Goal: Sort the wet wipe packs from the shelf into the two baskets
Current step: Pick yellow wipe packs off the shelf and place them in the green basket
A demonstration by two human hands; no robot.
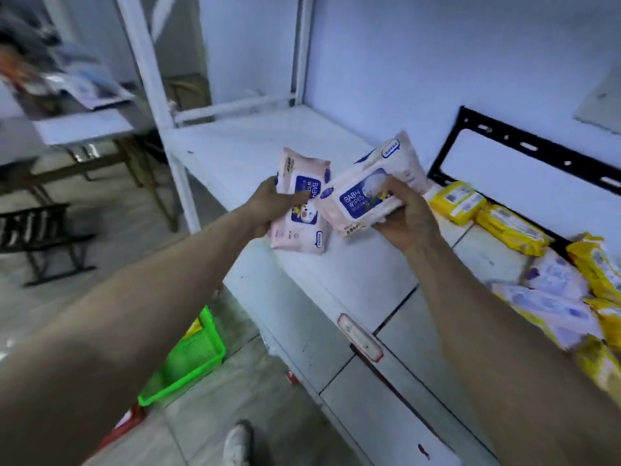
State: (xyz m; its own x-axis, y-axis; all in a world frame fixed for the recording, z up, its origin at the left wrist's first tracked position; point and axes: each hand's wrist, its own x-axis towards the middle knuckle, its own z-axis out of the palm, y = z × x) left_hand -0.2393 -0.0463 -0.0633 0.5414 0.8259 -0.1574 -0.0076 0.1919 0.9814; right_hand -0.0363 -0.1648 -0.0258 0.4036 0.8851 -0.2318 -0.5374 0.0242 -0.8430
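My left hand (274, 205) grips a pink baby wipes pack (302, 203) with a blue label, held upright just above the white shelf (339, 264). My right hand (405, 215) grips a second pink baby wipes pack (369, 183), tilted and raised beside the first. Further right on the shelf lie several yellow wipe packs (484, 210) and pale purple-print packs (554, 307). A green basket (191, 358) stands on the floor below the shelf's left end, with something yellow inside. A red basket edge (122, 427) shows beside it, mostly hidden by my left arm.
White shelf posts (151, 95) rise at the left and back. A black metal bracket (524, 142) leans against the wall behind the yellow packs. A table and a dark stool (40, 240) stand to the left. My shoe (238, 445) is on the tiled floor.
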